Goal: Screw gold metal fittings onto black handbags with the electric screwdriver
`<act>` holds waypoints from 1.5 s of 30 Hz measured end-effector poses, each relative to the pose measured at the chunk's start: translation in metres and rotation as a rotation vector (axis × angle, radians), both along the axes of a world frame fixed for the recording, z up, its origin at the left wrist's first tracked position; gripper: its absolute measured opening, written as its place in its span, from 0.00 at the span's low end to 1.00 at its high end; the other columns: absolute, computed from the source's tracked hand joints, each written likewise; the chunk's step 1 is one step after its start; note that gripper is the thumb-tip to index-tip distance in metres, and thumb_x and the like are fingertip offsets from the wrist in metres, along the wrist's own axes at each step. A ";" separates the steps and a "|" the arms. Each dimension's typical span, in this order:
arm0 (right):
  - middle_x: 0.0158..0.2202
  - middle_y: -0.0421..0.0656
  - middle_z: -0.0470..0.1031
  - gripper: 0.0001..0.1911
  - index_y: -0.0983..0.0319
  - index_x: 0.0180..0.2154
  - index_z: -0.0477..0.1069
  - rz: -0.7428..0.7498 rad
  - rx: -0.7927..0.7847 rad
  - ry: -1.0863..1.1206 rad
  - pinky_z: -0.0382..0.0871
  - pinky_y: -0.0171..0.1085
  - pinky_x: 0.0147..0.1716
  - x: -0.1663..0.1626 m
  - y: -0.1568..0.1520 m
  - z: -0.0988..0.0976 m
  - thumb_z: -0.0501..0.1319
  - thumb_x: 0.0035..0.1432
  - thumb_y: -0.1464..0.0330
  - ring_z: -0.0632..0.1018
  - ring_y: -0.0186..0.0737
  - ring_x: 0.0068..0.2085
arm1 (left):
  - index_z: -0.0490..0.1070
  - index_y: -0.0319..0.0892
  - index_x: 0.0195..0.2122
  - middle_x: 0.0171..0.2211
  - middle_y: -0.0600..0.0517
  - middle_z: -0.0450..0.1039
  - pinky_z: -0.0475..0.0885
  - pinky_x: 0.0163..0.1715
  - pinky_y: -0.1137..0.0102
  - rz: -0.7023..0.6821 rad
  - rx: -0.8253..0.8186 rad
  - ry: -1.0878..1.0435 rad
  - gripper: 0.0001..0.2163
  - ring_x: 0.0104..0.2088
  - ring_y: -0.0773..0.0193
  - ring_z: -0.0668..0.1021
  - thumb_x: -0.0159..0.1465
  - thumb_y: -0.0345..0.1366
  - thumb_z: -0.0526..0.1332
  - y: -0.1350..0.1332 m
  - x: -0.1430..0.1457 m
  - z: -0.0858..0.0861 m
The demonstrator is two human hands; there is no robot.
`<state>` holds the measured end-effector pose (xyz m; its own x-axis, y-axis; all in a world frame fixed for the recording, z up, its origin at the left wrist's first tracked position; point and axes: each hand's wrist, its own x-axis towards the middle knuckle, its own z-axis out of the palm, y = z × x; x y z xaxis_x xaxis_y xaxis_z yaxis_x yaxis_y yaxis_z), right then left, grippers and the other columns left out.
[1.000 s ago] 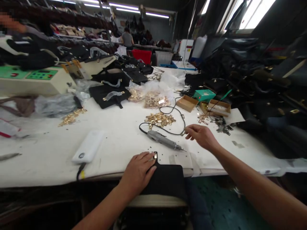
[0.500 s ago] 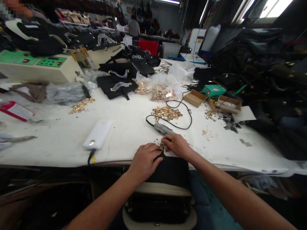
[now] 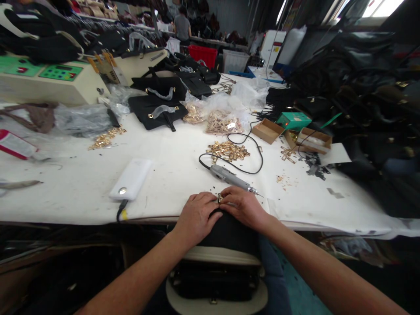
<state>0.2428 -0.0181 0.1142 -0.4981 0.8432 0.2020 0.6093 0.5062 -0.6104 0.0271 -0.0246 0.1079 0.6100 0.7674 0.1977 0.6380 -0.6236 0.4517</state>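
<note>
A black bag with cream trim (image 3: 229, 238) rests on my lap, its far end against the table's front edge. At that end sits a small gold metal fitting (image 3: 220, 198). My left hand (image 3: 197, 216) lies over the bag's left side, fingers curled and pressing on the bag beside the fitting. From the right, my right hand (image 3: 244, 208) pinches the fitting with thumb and fingertips, which partly hide it. Just beyond my hands lies a grey electric screwdriver (image 3: 231, 176), its bit pointing right and its black cord looping behind.
Gold fittings (image 3: 228, 151) are heaped past the screwdriver, near bags of more fittings (image 3: 223, 122). A white power bank (image 3: 131, 179) lies left. Small cardboard boxes (image 3: 267, 131) stand right. Black handbags (image 3: 157, 111) lie at the back; a person (image 3: 182, 26) is far off.
My right hand has moved slightly down and closer to my left at the fitting, uncovering the screwdriver's front end. The view has shifted a little.
</note>
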 end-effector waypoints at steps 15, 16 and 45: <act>0.35 0.43 0.80 0.06 0.59 0.36 0.81 -0.195 -0.282 -0.019 0.69 0.38 0.40 -0.003 0.026 0.005 0.64 0.59 0.71 0.78 0.40 0.37 | 0.77 0.45 0.46 0.49 0.48 0.77 0.69 0.52 0.56 0.021 -0.007 -0.010 0.08 0.54 0.54 0.75 0.67 0.36 0.66 0.000 0.001 0.002; 0.32 0.41 0.80 0.05 0.59 0.35 0.80 -0.240 -0.352 0.003 0.69 0.37 0.37 -0.003 0.027 0.007 0.64 0.59 0.71 0.78 0.39 0.34 | 0.77 0.45 0.46 0.49 0.48 0.77 0.69 0.52 0.56 0.020 -0.009 -0.012 0.08 0.54 0.54 0.75 0.67 0.36 0.66 0.000 0.001 0.002; 0.22 0.38 0.77 0.06 0.59 0.31 0.81 -0.389 -0.549 0.106 0.66 0.34 0.26 -0.016 0.030 0.003 0.64 0.56 0.68 0.76 0.35 0.23 | 0.76 0.45 0.49 0.56 0.47 0.74 0.69 0.53 0.54 -0.012 0.008 0.065 0.09 0.56 0.51 0.73 0.68 0.35 0.64 0.002 0.003 0.006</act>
<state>0.2267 0.0115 0.1173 -0.1387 0.9513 -0.2753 0.6067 -0.1381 -0.7829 0.0306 -0.0227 0.1143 0.6306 0.7587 0.1635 0.6585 -0.6345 0.4048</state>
